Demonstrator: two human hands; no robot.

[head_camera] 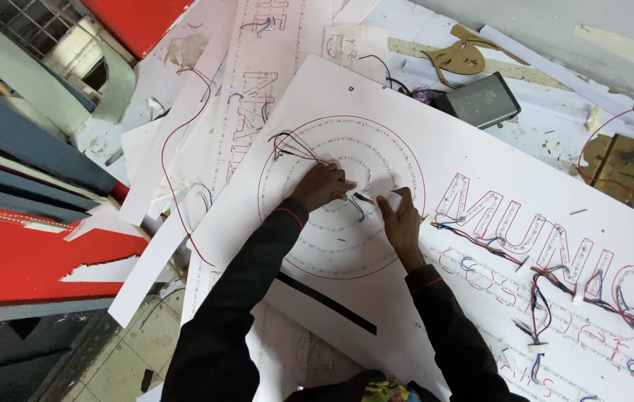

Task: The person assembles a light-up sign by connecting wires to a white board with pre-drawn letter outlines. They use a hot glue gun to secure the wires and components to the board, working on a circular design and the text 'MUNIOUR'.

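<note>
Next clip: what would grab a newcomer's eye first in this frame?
The big white sign board filling the middle, with red concentric rings of small lights at its centre. Both hands meet inside those rings: the left hand and right hand pinch thin wires between them. To the right, outlined letters strung with red and dark wiring run off the board's edge, and a grey box sits above.

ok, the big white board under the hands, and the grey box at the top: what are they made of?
White board: looks like foam or plastic sheet, matte; cut scraps lie around it and rows of small holes follow its circles and letters. Could be either.

Grey box: probably metal casing, dull finish, with a perforated-looking top, wires at one end. Too small to be sure.

Left hand and right hand hold thin wires at the circles.
</note>
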